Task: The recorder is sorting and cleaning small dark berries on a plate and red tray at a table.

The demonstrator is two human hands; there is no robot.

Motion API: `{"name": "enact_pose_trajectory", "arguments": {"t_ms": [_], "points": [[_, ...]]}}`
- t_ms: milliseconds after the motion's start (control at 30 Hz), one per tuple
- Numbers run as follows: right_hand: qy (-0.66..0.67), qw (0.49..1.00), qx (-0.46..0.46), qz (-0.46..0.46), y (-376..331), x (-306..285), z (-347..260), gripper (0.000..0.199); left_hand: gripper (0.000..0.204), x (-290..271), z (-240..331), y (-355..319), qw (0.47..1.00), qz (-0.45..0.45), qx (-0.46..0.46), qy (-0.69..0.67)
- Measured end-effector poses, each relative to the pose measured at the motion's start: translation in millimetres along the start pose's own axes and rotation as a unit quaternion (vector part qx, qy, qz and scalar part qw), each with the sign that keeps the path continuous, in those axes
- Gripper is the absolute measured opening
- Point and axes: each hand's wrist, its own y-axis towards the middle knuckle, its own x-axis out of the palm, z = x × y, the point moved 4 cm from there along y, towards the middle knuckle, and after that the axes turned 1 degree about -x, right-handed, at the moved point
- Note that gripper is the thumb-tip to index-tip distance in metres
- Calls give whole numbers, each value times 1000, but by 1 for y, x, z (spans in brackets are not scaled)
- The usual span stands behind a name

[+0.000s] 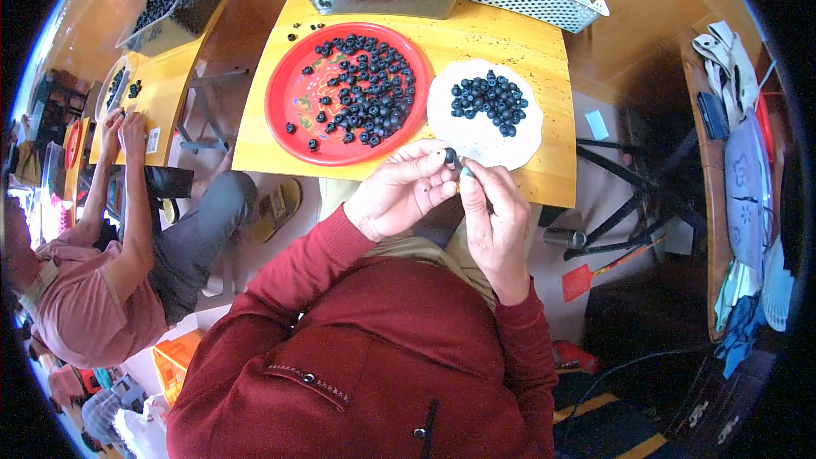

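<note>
My left hand (404, 191) pinches a dark, rounded piece (450, 155) near the table's wooden edge (557, 196); my right hand's (497, 212) fingertips meet close beside it, grip unclear. Outward: glossy, patterned red plate (283, 106), scalloped white plate (489, 147), clear plastic tub (391, 2), perforated white basket (535, 8).

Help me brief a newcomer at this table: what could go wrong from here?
The small round black piece pinched by the left hand could slip if the right hand bumps it. The round red plate sits close to the near edge of the yellow wooden table, so a bump might spill its black pieces. The round white plate lies right beside it, so pieces might get mixed.
</note>
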Motion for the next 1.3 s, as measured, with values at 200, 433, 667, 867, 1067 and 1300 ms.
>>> {"name": "enact_pose_trajectory", "arguments": {"t_ms": [200,433,667,867,1067,1300], "points": [[-18,1000,-9,-6,5,5,4,24,17,-9,4,-3,1000,9,5,-8],[-31,999,-17,-22,6,3,2,24,17,-11,5,-3,999,32,13,8],[-31,999,-10,-33,4,1,-2,25,17,-11,2,-3,999,37,14,21],[-8,1000,-1,-29,4,0,1,24,17,-7,1,-3,999,-1,22,33],[20,999,15,-38,5,-7,-4,24,14,6,7,-5,988,3,54,143],[34,997,67,-12,1,-23,17,27,12,18,11,-11,971,-25,85,223]]}}
